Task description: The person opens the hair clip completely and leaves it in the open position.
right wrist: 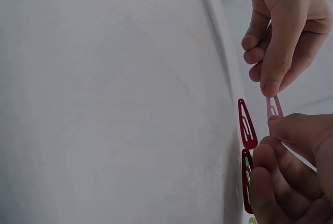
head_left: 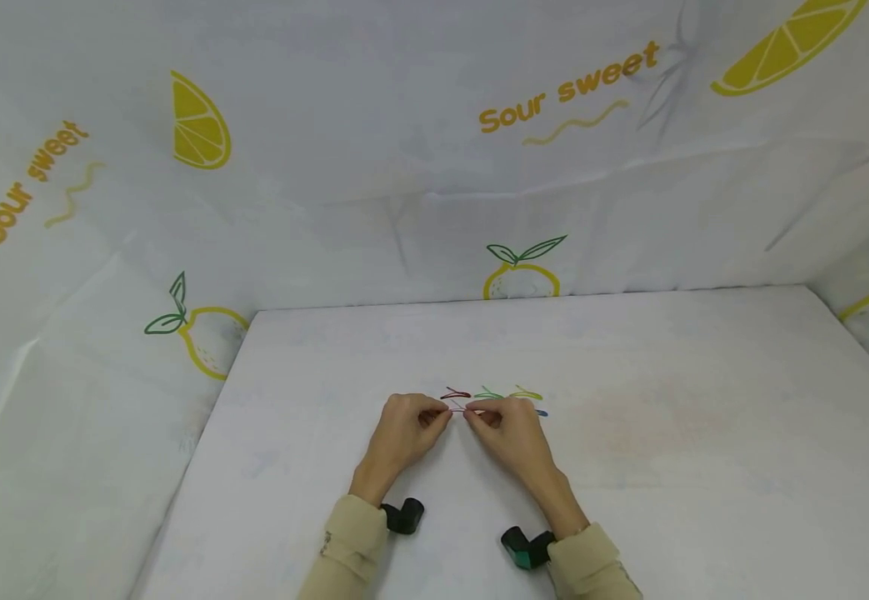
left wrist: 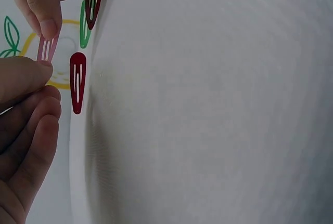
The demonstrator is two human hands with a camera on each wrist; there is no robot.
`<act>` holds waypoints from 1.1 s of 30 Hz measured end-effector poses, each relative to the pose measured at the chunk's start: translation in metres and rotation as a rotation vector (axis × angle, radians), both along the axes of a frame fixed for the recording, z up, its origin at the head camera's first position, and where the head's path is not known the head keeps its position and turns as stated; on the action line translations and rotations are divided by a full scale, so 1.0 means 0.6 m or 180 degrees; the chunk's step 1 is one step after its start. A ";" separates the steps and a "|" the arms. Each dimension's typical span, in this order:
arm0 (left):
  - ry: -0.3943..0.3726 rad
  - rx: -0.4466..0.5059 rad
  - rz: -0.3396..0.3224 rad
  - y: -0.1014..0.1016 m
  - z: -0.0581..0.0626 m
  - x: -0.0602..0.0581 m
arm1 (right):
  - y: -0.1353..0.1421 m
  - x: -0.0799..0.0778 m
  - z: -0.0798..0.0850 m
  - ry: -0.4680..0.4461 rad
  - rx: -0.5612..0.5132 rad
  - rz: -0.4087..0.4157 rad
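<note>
A pink snap hair clip is stretched between both hands. My left hand pinches one end between thumb and finger, and my right hand pinches the other. The right wrist view shows the short middle of the pink clip between the fingertips; its ends are hidden. Just beyond the hands lie a bright red hair clip, a dark red hair clip, a green one and a yellow one. The tip of a blue clip shows beside the right hand, which covers the rest.
The work surface is a white-covered table. Behind it hangs a white cloth printed with lemons and lettering. Each wrist wears a black device, one by the left cuff and another by the right cuff.
</note>
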State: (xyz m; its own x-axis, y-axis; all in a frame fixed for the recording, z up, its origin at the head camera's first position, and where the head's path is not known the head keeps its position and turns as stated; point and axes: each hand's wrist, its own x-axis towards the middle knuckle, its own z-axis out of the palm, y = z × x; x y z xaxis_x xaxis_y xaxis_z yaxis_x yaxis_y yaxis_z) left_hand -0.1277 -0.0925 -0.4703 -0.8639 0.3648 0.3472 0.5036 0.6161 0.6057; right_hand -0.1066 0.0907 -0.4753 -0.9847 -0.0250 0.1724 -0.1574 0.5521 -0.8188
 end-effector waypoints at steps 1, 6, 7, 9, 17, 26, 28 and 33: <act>-0.0021 -0.0001 0.0005 0.000 -0.002 -0.001 | 0.000 -0.001 -0.001 -0.0029 0.0020 -0.0007; -0.0125 -0.0053 0.0016 0.002 -0.009 -0.005 | -0.001 -0.004 -0.003 -0.0154 0.0108 -0.0012; -0.0142 -0.0073 0.0019 0.002 -0.009 -0.006 | -0.001 -0.004 -0.004 -0.0172 0.0117 -0.0008; -0.0189 -0.0108 0.0027 0.002 -0.010 -0.006 | -0.001 -0.005 -0.006 -0.0207 0.0139 -0.0007; -0.0273 -0.0234 0.0083 0.005 -0.018 -0.007 | -0.002 -0.008 -0.013 -0.0294 0.0251 -0.0048; -0.0422 -0.0287 0.0142 0.006 -0.020 -0.009 | -0.002 -0.011 -0.015 -0.0351 0.0281 -0.0054; -0.0464 -0.0302 0.0143 0.007 -0.020 -0.010 | -0.002 -0.011 -0.014 -0.0356 0.0275 -0.0048; -0.0539 -0.0299 0.0131 0.006 -0.019 -0.011 | -0.002 -0.010 -0.014 -0.0362 0.0274 -0.0036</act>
State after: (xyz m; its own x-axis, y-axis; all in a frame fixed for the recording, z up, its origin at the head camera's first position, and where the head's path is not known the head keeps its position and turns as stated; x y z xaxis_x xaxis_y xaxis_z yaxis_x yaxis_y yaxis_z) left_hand -0.1344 -0.0888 -0.4817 -0.9219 0.3521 0.1617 0.3727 0.6919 0.6183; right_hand -0.1129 0.0894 -0.4836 -0.9981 -0.0236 0.0575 -0.0597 0.6222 -0.7806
